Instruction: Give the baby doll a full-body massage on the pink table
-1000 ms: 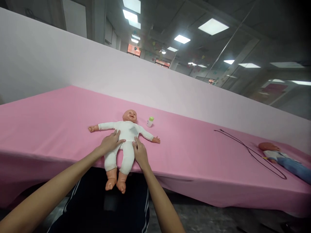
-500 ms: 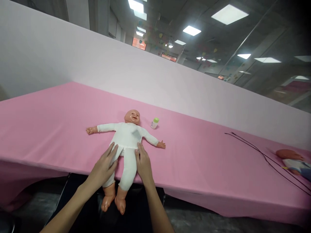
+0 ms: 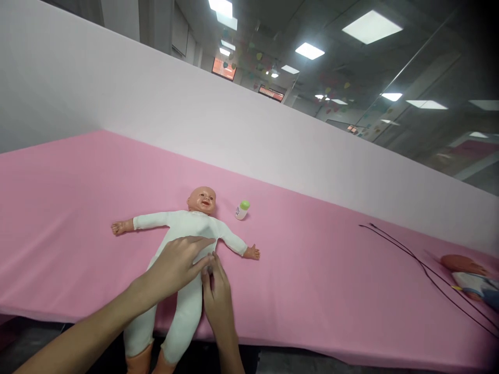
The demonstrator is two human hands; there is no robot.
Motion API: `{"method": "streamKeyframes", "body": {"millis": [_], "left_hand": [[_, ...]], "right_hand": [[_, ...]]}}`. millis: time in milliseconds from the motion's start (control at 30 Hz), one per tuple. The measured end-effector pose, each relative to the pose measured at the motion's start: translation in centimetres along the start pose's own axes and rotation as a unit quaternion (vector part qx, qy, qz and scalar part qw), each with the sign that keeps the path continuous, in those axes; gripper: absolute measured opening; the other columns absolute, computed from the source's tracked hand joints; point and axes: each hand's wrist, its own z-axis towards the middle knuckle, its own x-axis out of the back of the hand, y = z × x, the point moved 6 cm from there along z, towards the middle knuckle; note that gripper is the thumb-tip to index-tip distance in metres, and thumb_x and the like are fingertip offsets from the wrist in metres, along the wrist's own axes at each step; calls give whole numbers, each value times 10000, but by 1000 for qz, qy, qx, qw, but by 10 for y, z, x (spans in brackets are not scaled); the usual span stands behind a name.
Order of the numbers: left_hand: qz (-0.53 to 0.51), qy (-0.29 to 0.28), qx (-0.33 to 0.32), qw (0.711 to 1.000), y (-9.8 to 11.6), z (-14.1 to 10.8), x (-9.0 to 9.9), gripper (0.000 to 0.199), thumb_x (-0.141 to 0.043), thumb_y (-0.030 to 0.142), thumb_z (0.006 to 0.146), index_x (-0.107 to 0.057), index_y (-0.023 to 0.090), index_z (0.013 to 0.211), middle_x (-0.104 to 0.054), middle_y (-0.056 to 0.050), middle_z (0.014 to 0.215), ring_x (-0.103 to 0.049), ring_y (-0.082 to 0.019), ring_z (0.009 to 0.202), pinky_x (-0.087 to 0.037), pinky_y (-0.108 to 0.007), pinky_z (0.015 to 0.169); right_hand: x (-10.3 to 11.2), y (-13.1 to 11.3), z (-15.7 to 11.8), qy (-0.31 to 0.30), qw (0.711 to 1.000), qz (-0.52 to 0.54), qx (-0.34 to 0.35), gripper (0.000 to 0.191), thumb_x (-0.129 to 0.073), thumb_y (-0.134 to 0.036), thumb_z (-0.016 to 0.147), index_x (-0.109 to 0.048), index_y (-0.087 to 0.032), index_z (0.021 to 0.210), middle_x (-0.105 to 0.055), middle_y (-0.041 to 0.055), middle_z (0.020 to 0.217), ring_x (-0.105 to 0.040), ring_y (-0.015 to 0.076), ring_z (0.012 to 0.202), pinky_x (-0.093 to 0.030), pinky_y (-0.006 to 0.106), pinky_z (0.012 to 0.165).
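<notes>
A baby doll in a white cloth suit lies on its back, arms spread and legs hanging over the table's near edge. My left hand lies across the doll's belly, its fingers stretched to the right and its thumb apart, close to my right fingertips. At the doll's waist, on the right side, my right hand has thumb and fingers drawn together. A small greyish bit shows between those fingertips, too hidden to name. Beside the doll's head stands a small bottle with a green cap.
Pink cloth covers the table, and a low white partition rises along its back. On the right lie thin black cables and another doll, partly cut off by the frame edge.
My hands have moved from the doll's hips up to its waist and come together at the right side. The left hand now crosses the belly. The view has shifted closer to the doll.
</notes>
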Motion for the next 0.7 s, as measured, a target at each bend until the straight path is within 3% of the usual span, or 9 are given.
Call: {"method": "streamKeyframes", "body": {"millis": [100,200,300,400,567,700], "left_hand": [[-80,-42,-14,996,3,36,-18,356,-526,387,991,-741,296,1260,-758,-33,1267,-695,-314,1169,-537,-447,980],[-209,-50,-27,976,-10,87,-42,355,-572,395,952,-770,201,1173,-756,-85,1262,-701,-293,1135,-530,-402,989],[-323,-8,38,946,-33,137,-60,301,-704,369,835,-780,156,1034,-775,-124,1132,-691,-309,1096,-503,-399,1004],[-392,3,81,916,-45,173,-76,272,-746,390,802,-737,150,928,-755,-100,967,-692,-278,986,-514,-391,947],[-479,16,129,868,-59,195,-91,287,-757,432,831,-638,171,819,-673,-56,827,-669,-214,872,-512,-323,832],[-538,27,157,828,-72,200,-98,311,-777,450,844,-613,188,816,-655,-43,816,-660,-207,884,-501,-298,821]], "right_hand": [[5,-3,2,17,1000,24,8,460,-547,-457,1040,-615,-294,1465,-667,65,1450,-582,318,1392,-524,495,1122],[5,5,1,29,998,45,-16,432,-563,-449,1029,-656,-275,1413,-672,83,1440,-619,305,1342,-549,452,1083],[10,15,3,50,995,60,-57,392,-560,-451,1021,-704,-257,1330,-720,97,1352,-707,278,1174,-589,412,992],[31,14,21,90,992,38,-73,373,-571,-471,998,-750,-229,1217,-782,104,1172,-741,265,996,-602,398,890],[79,11,77,110,985,-119,-58,354,-521,-451,984,-755,-220,1115,-784,105,1057,-712,285,981,-550,437,908],[106,36,113,140,964,-218,-53,444,-500,-462,957,-717,-156,1194,-717,184,1247,-623,355,1193,-479,520,1049]]}}
